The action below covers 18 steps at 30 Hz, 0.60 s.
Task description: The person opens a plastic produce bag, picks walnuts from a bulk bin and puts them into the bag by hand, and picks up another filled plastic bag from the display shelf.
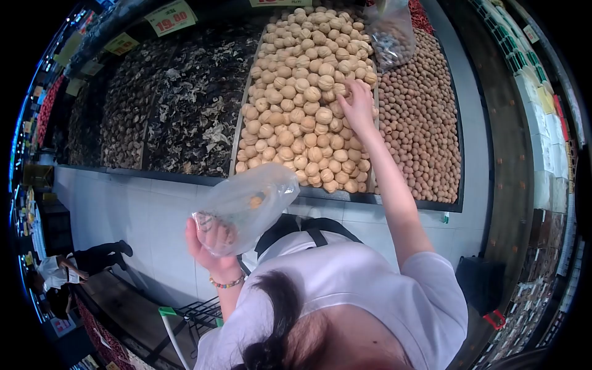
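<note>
My left hand (pixel 217 251) is closed on a clear plastic bag (pixel 262 196), held in front of the bin's edge. Inside the bag, one or more tan walnuts show faintly through the plastic. My right hand (pixel 357 106) reaches over a large heap of pale walnuts (pixel 296 92), near its right side. Its thumb and fingers curl around a walnut (pixel 339 90) at the surface of the heap.
Right of the walnuts lies a bin of smaller brown round dried goods (pixel 419 117), with a filled plastic bag (pixel 393 38) at its back. Dark dried fungus (pixel 197 111) fills the bin to the left. A shopping cart (pixel 191 320) stands behind me; another person (pixel 68 268) is at far left.
</note>
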Motion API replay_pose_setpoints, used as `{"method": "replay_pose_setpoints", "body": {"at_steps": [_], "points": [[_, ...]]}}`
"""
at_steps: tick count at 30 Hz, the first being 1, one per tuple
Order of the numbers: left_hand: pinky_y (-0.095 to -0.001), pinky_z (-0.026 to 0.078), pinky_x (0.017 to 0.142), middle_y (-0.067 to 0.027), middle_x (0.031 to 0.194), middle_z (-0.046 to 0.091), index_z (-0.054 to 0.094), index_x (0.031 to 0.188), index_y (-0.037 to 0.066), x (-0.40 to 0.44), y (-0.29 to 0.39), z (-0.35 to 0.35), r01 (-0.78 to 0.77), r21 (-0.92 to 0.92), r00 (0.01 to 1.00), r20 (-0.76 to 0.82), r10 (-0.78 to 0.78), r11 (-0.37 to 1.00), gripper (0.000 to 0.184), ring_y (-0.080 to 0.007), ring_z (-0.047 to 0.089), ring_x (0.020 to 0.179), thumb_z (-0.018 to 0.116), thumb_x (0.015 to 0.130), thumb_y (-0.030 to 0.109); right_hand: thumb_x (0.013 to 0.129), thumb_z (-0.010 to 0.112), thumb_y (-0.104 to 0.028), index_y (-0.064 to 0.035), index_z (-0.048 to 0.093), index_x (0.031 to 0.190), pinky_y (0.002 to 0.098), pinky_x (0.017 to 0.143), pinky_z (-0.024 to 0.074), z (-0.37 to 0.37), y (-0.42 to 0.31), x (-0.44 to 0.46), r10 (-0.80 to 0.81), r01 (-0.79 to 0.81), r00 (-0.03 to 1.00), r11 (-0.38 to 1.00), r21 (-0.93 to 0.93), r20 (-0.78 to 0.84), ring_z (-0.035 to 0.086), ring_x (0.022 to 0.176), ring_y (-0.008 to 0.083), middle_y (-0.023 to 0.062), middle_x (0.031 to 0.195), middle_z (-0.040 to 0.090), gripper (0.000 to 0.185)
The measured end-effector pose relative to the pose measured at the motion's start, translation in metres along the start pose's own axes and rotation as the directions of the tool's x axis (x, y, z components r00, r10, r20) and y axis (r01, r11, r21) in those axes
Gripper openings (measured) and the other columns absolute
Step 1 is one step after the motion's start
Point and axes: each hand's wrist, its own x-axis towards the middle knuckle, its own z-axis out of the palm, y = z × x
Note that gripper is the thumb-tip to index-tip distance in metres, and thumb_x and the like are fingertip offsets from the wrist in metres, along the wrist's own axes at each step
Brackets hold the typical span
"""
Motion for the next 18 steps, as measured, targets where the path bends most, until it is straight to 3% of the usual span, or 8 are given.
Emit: {"method": "replay_pose_setpoints", "body": {"at_steps": [1, 4, 7, 10, 11, 12, 15, 18], "points": [[-0.0244, 0.021, 0.039, 0.0069, 0.047, 0.033, 0.045, 0.065, 0.013, -0.003, 0.0, 0.007, -0.04, 0.021, 0.987, -0.155, 0.043, 0.999, 0.037, -0.0058, 0.023, 0.038, 0.033, 0.092, 0.035, 0.073, 0.062, -0.017, -0.0083, 0.054, 0.108, 0.0393, 0.097, 0.0292, 0.003, 0.006, -0.001, 0.024, -0.023, 0.999, 0.999, -0.025, 0.032, 0.038, 0.116, 0.0286, 0.0087, 0.117, 0.051, 0.037], [-0.0254, 0.025, 0.042, 0.0047, 0.054, 0.04, 0.05, 0.071, 0.011, 0.003, 0.007, -0.014, 0.003, 0.053, 0.978, 0.209, -0.014, 0.999, 0.034, -0.0074, 0.03, 0.044, 0.034, 0.091, 0.034, 0.077, 0.058, -0.021, -0.0108, 0.051, 0.117, 0.0446, 0.1, 0.0225, 0.004, 0.011, -0.003, -0.004, 0.006, 1.0, 0.997, -0.072, 0.026, 0.031, 0.124, 0.0289, 0.0094, 0.125, 0.046, 0.042], [-0.0285, 0.044, 0.058, -0.0036, 0.077, 0.059, 0.059, 0.091, 0.006, 0.014, 0.013, -0.028, 0.182, -0.041, 0.831, 0.541, -0.131, 0.982, 0.036, -0.0149, 0.054, 0.066, 0.039, 0.089, 0.036, 0.081, 0.053, -0.022, -0.0108, 0.046, 0.122, 0.0456, 0.103, 0.0186, 0.005, 0.005, -0.005, 0.014, -0.009, 0.993, 0.999, -0.047, 0.113, 0.027, 0.127, 0.0283, 0.0092, 0.129, 0.042, 0.043], [-0.0236, 0.033, 0.041, -0.0007, 0.067, 0.057, 0.058, 0.086, 0.008, -0.002, 0.007, -0.011, -0.036, 0.044, 0.999, 0.02, 0.035, 0.998, 0.036, -0.0091, 0.042, 0.046, 0.035, 0.091, 0.035, 0.084, 0.048, -0.022, -0.0086, 0.044, 0.125, 0.047, 0.104, 0.013, -0.002, -0.017, -0.007, 0.01, -0.005, 0.999, 0.99, -0.141, 0.038, 0.022, 0.13, 0.0282, 0.0125, 0.132, 0.039, 0.043], [-0.0244, 0.037, 0.044, -0.002, 0.071, 0.058, 0.058, 0.087, 0.007, -0.003, 0.008, -0.014, -0.038, 0.048, 0.996, 0.078, 0.034, 0.998, 0.037, -0.0103, 0.045, 0.049, 0.035, 0.09, 0.035, 0.085, 0.048, -0.022, -0.0076, 0.044, 0.124, 0.0469, 0.104, 0.0121, -0.008, -0.03, -0.004, -0.019, 0.012, 0.998, 0.991, -0.133, -0.055, 0.021, 0.13, 0.0285, 0.0134, 0.132, 0.039, 0.042], [-0.0253, 0.04, 0.047, -0.0032, 0.074, 0.06, 0.058, 0.088, 0.007, -0.004, 0.009, -0.019, -0.038, 0.052, 0.991, 0.133, 0.031, 0.998, 0.037, -0.0114, 0.049, 0.052, 0.036, 0.09, 0.036, 0.084, 0.048, -0.019, -0.0069, 0.046, 0.12, 0.0444, 0.102, 0.0199, -0.026, -0.061, 0.0, -0.023, 0.015, 0.995, 0.996, -0.083, -0.097, 0.029, 0.126, 0.0263, 0.0152, 0.129, 0.041, 0.038], [-0.0288, 0.045, 0.057, -0.0059, 0.084, 0.061, 0.057, 0.093, 0.006, -0.003, 0.01, -0.035, 0.097, -0.005, 0.899, 0.43, -0.085, 0.995, 0.04, -0.0154, 0.054, 0.063, 0.038, 0.088, 0.04, 0.084, 0.046, -0.012, -0.0025, 0.055, 0.103, 0.0349, 0.089, 0.0366, -0.071, -0.143, -0.01, -0.121, 0.021, 0.987, 0.757, 0.654, 0.109, 0.05, 0.104, 0.0236, 0.0128, 0.106, 0.055, 0.023], [-0.0258, 0.039, 0.049, -0.005, 0.07, 0.056, 0.056, 0.087, 0.003, -0.016, 0.0, -0.019, -0.016, 0.187, 0.963, 0.268, -0.035, 0.982, 0.037, -0.0138, 0.05, 0.055, 0.049, 0.084, 0.039, 0.085, 0.045, -0.011, -0.0009, 0.06, 0.091, 0.0314, 0.075, 0.0448, -0.066, -0.196, -0.048, -0.531, -0.205, 0.643, 0.575, 0.792, 0.552, 0.059, 0.082, 0.0222, 0.0098, 0.085, 0.061, 0.019]]}}
